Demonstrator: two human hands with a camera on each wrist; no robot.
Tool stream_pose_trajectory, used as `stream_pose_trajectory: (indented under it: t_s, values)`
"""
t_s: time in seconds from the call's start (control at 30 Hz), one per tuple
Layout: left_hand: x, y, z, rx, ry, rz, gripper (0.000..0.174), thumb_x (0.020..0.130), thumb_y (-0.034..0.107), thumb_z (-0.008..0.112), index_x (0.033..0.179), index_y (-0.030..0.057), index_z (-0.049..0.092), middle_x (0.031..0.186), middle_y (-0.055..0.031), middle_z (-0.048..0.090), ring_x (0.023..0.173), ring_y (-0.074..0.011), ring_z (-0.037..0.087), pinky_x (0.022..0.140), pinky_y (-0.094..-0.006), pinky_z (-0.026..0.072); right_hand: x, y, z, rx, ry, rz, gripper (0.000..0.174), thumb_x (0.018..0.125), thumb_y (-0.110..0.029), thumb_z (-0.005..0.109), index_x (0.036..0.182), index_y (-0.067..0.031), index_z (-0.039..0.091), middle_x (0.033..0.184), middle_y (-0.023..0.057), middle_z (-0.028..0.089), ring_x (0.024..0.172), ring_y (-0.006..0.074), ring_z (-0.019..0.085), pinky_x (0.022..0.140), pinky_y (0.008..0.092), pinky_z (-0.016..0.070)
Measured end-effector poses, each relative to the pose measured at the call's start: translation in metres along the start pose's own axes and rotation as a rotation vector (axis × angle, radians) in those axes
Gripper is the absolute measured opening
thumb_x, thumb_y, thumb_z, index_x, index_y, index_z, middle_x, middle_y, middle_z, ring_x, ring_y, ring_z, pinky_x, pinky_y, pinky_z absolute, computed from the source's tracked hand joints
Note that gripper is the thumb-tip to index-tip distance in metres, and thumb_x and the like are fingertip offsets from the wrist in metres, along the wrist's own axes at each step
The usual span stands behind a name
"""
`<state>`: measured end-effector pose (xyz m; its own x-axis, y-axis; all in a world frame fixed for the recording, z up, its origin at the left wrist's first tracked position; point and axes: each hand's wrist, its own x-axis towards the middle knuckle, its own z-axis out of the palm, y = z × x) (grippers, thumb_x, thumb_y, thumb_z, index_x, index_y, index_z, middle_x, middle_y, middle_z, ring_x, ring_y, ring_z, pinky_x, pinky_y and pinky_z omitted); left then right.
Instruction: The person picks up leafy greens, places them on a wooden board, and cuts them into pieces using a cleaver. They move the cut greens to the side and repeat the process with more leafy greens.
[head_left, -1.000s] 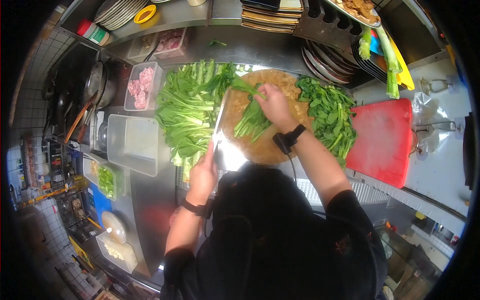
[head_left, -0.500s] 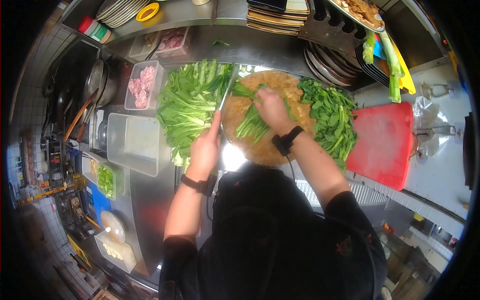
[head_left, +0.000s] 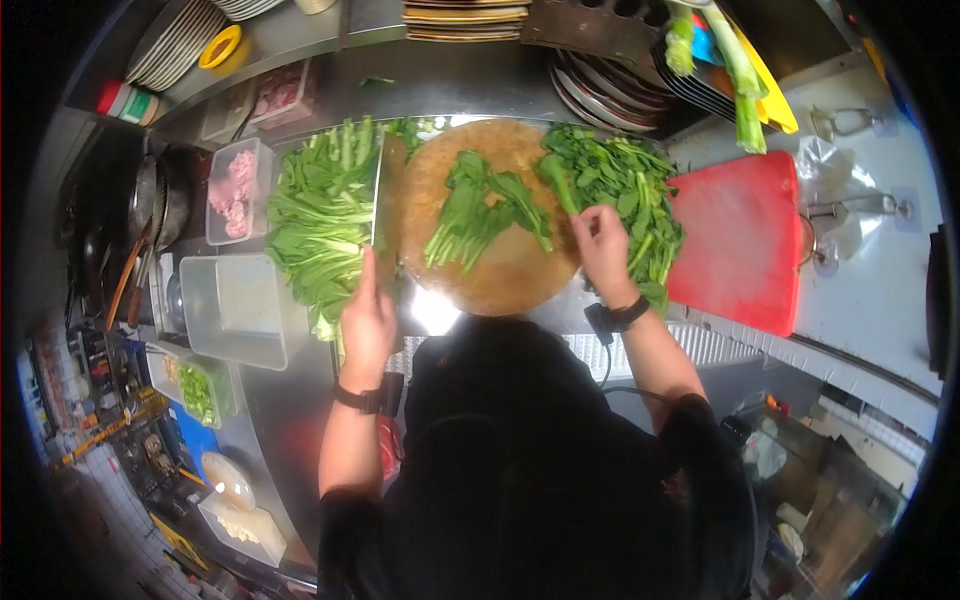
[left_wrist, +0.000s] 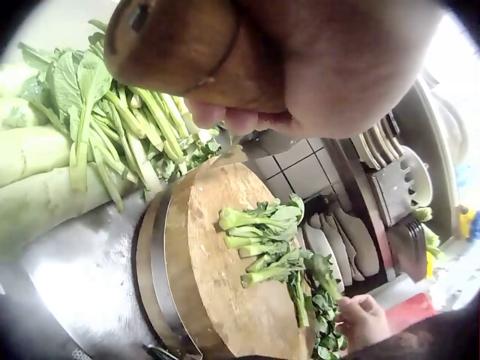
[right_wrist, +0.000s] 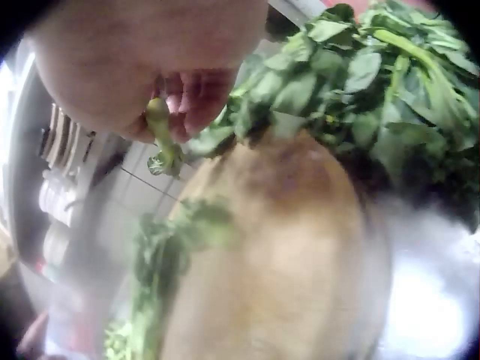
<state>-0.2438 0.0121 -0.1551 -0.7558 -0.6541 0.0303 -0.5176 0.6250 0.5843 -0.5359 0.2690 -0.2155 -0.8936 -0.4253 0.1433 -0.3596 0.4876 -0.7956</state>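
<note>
My left hand [head_left: 368,325] grips the wooden handle [left_wrist: 187,56] of a cleaver [head_left: 377,195], its blade standing nearly edge-on between a round wooden chopping block [head_left: 510,285] and a pile of long-stemmed leafy greens [head_left: 318,215]. On the block lies a small bunch of cut greens [head_left: 462,215], stems toward the person. Off the block's right side, my right hand [head_left: 603,250] pinches a single green stalk [head_left: 560,185] between thumb and fingers. That stalk overlaps a second heap of leafy greens [head_left: 615,165] in the head view.
A red cutting board [head_left: 735,245] lies right of the leafy heap. To the left are a plastic tub [head_left: 235,340] and a tub of raw meat [head_left: 222,172]. Plates [head_left: 600,95] stand behind the block, and spring onions [head_left: 740,60] hang over the back right.
My right hand has moved from over the block to its right side, now with one stalk. The bunch it was over lies uncovered. The left hand keeps the cleaver; the head view has shifted.
</note>
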Motion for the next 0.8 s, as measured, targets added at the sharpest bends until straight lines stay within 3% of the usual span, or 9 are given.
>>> stream_pose_trajectory:
  t_s: [0.1,0.13,0.37,0.43,0.53,0.6,0.63,0.7,0.8]
  values:
    - [-0.009,0.007,0.002,-0.034,-0.018,-0.013,0.074,0.098,-0.002,0.059,0.167,0.0147,0.036,0.088,-0.0267,0.070,0.076,-0.0418,0.071,0.069,-0.0493,0.0558,-0.017,0.016,0.003,-0.202,-0.120,-0.155,0.017,0.089,-0.012,0.079,0.097,-0.0037,0.067,0.088,0.0162,0.068,0.079,0.0346,0.068,0.070,0.0438,0.0546]
    - [-0.011,0.009,0.002,-0.041,-0.019,0.017,0.074,0.098,-0.003,0.059,0.167,0.0138,0.037,0.089,-0.0272,0.071,0.076,-0.0420,0.072,0.070,-0.0488,0.0561,-0.020,0.016,0.006,-0.180,-0.161,-0.103,0.017,0.088,-0.013,0.079,0.096,-0.0044,0.066,0.089,0.0180,0.069,0.084,0.0387,0.069,0.072,0.0479,0.0549]
    - [-0.024,0.020,0.003,-0.119,-0.061,0.113,0.071,0.098,-0.005,0.059,0.165,0.0122,0.042,0.095,-0.0275,0.072,0.079,-0.0414,0.073,0.072,-0.0468,0.0569,-0.038,0.000,0.050,-0.121,-0.411,-0.004,0.021,0.092,-0.021,0.076,0.100,-0.0055,0.065,0.084,0.0127,0.073,0.080,0.0372,0.072,0.074,0.0473,0.0552]
    - [-0.032,0.023,-0.007,-0.130,-0.120,0.106,0.070,0.097,-0.005,0.060,0.163,0.0126,0.045,0.096,-0.0267,0.072,0.080,-0.0411,0.073,0.072,-0.0464,0.0572,-0.035,-0.020,0.042,-0.213,-0.414,-0.066,0.020,0.096,-0.023,0.073,0.101,-0.0058,0.065,0.084,0.0115,0.074,0.077,0.0382,0.072,0.077,0.0481,0.0549]
    - [-0.041,0.022,-0.025,-0.104,-0.253,0.156,0.069,0.094,-0.005,0.062,0.160,0.0142,0.050,0.096,-0.0251,0.072,0.080,-0.0405,0.073,0.072,-0.0460,0.0576,-0.027,-0.022,0.037,-0.187,-0.220,-0.098,0.011,0.093,-0.014,0.072,0.099,-0.0055,0.070,0.086,0.0132,0.073,0.077,0.0346,0.071,0.081,0.0446,0.0558]
    - [-0.046,0.017,-0.030,-0.058,-0.309,0.289,0.071,0.091,-0.004,0.064,0.158,0.0184,0.054,0.093,-0.0223,0.071,0.079,-0.0400,0.071,0.072,-0.0472,0.0581,-0.018,-0.014,0.029,-0.198,-0.167,-0.408,0.013,0.090,-0.009,0.069,0.103,-0.0050,0.072,0.100,0.0124,0.071,0.093,0.0340,0.069,0.091,0.0448,0.0534]
    - [-0.048,0.016,-0.031,-0.056,-0.308,0.288,0.071,0.091,-0.004,0.064,0.158,0.0184,0.054,0.093,-0.0223,0.071,0.079,-0.0400,0.071,0.072,-0.0472,0.0581,-0.013,-0.012,0.027,-0.197,-0.167,-0.409,0.013,0.090,-0.009,0.069,0.103,-0.0050,0.072,0.100,0.0124,0.071,0.093,0.0340,0.069,0.091,0.0448,0.0534]
    - [-0.052,0.015,-0.033,0.056,-0.414,0.282,0.070,0.092,-0.003,0.063,0.157,0.0209,0.055,0.093,-0.0216,0.072,0.079,-0.0403,0.071,0.073,-0.0485,0.0582,-0.002,-0.010,0.024,-0.215,-0.318,-0.639,0.025,0.084,-0.008,0.072,0.109,-0.0046,0.074,0.109,0.0118,0.066,0.109,0.0330,0.063,0.090,0.0443,0.0528]
    - [-0.056,0.007,-0.023,0.097,-0.386,0.228,0.070,0.092,-0.001,0.063,0.157,0.0219,0.054,0.095,-0.0210,0.072,0.079,-0.0409,0.071,0.073,-0.0498,0.0578,0.008,-0.016,0.032,-0.217,-0.443,-0.650,0.024,0.086,-0.008,0.071,0.110,-0.0050,0.074,0.109,0.0099,0.066,0.111,0.0318,0.062,0.096,0.0432,0.0508]
